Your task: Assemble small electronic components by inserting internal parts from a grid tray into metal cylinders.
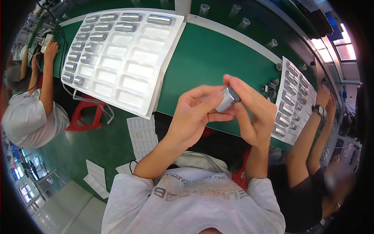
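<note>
Both my hands are raised over the near edge of a green work table (pixel 210 54), holding one small silver cylindrical cell (pixel 227 100) between them. My left hand (pixel 194 113) pinches its lower end with thumb and fingers. My right hand (pixel 251 111) grips its upper end, fingers curled over the top. A large white moulded tray (pixel 132 74) lies to my left on the table, with silver cells filling its far and left pockets and the rest of the pockets bare.
A second white tray (pixel 294 99) of silver cells lies at the right, with a small pile of dark parts (pixel 270 89) beside it. A person at the right reaches toward that tray; another sits at the far left. Label sheets (pixel 142 136) lie on the floor below.
</note>
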Motion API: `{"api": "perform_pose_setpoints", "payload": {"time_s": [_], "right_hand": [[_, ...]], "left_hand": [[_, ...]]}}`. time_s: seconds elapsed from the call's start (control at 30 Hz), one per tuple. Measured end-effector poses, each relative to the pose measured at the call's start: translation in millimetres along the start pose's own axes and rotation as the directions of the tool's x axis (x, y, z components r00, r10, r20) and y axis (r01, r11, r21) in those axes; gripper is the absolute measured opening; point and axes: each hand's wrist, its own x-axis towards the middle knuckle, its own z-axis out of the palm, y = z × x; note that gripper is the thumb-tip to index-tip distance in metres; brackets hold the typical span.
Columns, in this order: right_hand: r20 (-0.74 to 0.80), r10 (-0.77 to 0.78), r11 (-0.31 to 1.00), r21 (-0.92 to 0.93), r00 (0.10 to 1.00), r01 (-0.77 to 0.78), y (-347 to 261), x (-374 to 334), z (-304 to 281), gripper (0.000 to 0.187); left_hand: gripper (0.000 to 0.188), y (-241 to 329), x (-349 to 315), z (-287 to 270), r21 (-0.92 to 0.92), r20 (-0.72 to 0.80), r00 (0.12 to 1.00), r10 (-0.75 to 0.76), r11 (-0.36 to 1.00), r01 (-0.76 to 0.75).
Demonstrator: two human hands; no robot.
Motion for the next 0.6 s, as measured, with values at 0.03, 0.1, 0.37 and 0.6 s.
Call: {"api": "perform_pose_setpoints", "payload": {"time_s": [0.03,0.1,0.37,0.6], "right_hand": [[0.020,0.016,1.000,0.013,1.000,-0.016,-3,0,2,0.046],[-0.047,-0.008,0.995,-0.102,0.999,0.003,-10,0,11,0.049],[-0.305,-0.130,0.935,-0.355,0.944,0.014,9,-14,33,0.048],[-0.238,0.109,0.983,-0.118,0.965,-0.140,8,-5,25,0.046]], "left_hand": [[0.027,0,0,2,-0.001,-0.046,0.999,0.024,1.000,-0.024],[0.027,-1,1,7,-0.008,-0.057,0.998,0.002,1.000,-0.002],[0.029,-10,3,16,0.013,-0.087,0.996,0.012,1.000,-0.011],[0.026,-14,14,4,0.101,-0.105,0.993,0.061,0.994,-0.051]]}}
